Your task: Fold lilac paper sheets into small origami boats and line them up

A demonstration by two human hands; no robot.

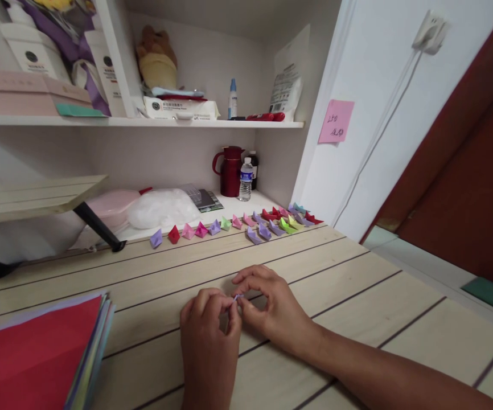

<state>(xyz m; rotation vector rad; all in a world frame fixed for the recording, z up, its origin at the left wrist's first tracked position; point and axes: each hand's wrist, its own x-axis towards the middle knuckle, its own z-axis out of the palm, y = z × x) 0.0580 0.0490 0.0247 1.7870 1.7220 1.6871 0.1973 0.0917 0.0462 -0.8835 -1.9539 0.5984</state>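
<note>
My left hand [209,333] and my right hand [267,304] meet over the wooden table [357,307]. Both pinch a tiny folded piece of pale purple paper [237,297] between their fingertips. Most of the paper is hidden by the fingers. A row of small folded paper boats [238,223] in purple, red, pink and green lines the table's far edge, well beyond the hands.
A stack of coloured paper sheets [41,359], red on top, lies at the near left. A red jug [230,169] and a water bottle [245,180] stand at the back under a shelf [144,122]. A tilted wooden board [28,196] juts in at left.
</note>
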